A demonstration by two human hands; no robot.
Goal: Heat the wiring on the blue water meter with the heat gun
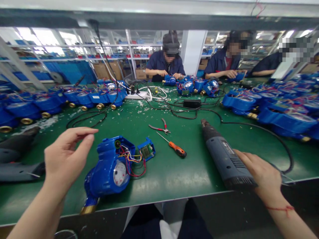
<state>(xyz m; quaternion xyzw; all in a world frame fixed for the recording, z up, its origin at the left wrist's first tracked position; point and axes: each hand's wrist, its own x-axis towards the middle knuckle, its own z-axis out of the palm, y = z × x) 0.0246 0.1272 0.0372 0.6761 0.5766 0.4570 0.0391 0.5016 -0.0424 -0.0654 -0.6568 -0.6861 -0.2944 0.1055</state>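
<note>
In the head view, the right hand grips the rear of a grey heat gun lying at 4 o'clock on the green bench. The left hand hovers at 8 o'clock, fingers loosely pinched and holding nothing visible. Just right of it lies an opened blue water meter, wired to a small display board; its dial markings are too small to read.

Bright, even light falls from overhead, with blown-out white windows behind the shelving beyond the worktop. The worktop's green surface shows soft sheen and faint shadows. Strong wide-angle bending curves the worktop's edges; corners smear, and faces beyond it are pixelated.
</note>
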